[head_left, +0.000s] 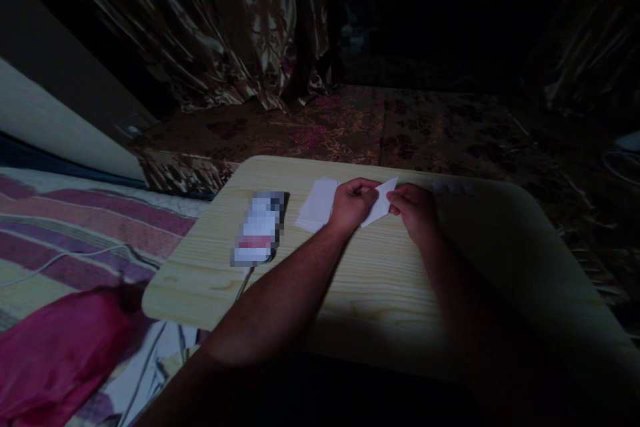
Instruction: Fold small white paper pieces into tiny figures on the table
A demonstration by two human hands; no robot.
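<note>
A wood-grain table [380,280] carries a smartphone [257,227], a cable [243,282] at the phone's near end, white papers [316,205] right of it, a faint translucent item [453,188] farther right.

Left forearm [280,293] is bare, same with the right forearm [453,280], and the left hand [351,205] and right hand [416,208] are bare too. Near the bottom edge it's so dark I honestly can't tell what's worn.
</note>
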